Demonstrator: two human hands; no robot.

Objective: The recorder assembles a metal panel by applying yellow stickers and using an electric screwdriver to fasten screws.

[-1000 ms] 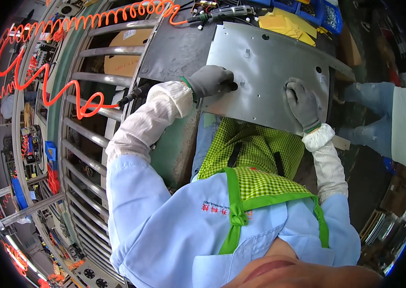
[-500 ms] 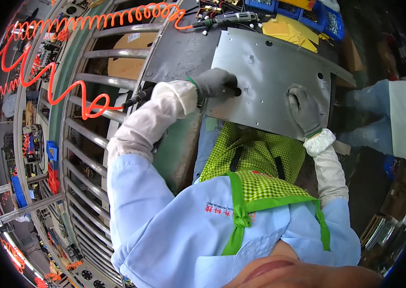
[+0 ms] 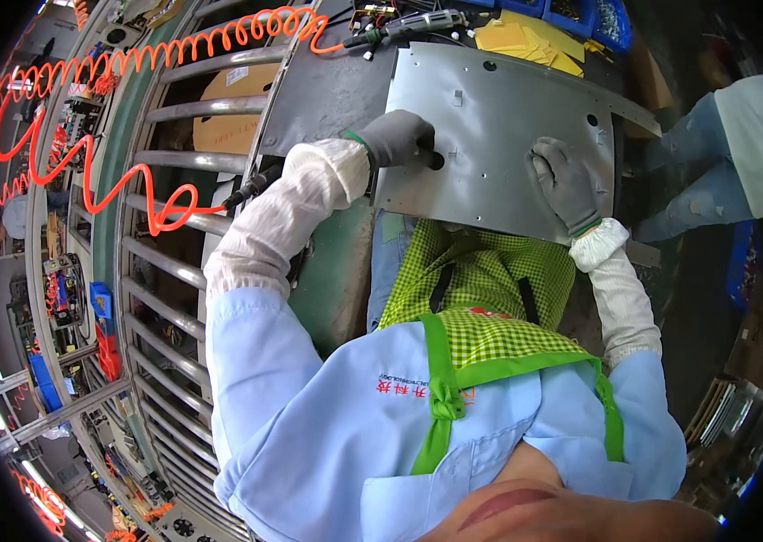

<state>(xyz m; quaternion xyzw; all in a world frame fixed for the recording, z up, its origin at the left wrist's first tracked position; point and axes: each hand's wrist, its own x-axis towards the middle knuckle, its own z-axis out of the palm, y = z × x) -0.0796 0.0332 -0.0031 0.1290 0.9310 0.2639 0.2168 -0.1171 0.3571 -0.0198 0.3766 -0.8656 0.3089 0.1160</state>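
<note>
A grey sheet-metal panel (image 3: 481, 122) with round holes and small raised tabs lies in front of me, its near edge over my checked apron (image 3: 481, 262). My left hand (image 3: 396, 138), in a grey glove with dark fingertips, is closed at the panel's left side, close to a round hole. Whatever its fingers hold, if anything, is hidden. On the right part of the panel rests my right hand (image 3: 567, 188), also gloved in grey. Its fingers are curled in and pressed together, hiding anything inside them.
A power screwdriver (image 3: 409, 29) on an orange coiled cord lies at the back, near yellow sheets (image 3: 526, 41) and blue bins (image 3: 612, 25) of small parts. Another dark driver (image 3: 253, 185) sits beside my left forearm. Metal rollers (image 3: 205, 108) run along the left. A person in jeans (image 3: 702, 167) stands at right.
The whole view has shifted slightly, carrying the panel and both hands a little up and left in the picture. The person at right has changed stance. Both hands keep nearly the same places on the panel.
</note>
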